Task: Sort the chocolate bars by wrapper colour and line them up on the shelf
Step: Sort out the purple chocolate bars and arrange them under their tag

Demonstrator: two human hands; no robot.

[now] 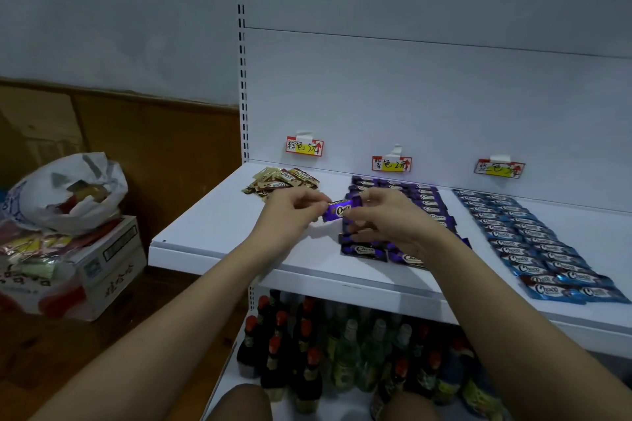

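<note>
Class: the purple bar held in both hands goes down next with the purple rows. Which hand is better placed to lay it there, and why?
Right. The right hand already hovers over the purple rows, pinching the purple bar; the left hand sits nearer the brown pile.

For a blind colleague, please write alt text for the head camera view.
Two hands, left and right, hold one purple chocolate bar above the purple rows on a white shelf. Blue rows lie right, a brown pile left.
</note>
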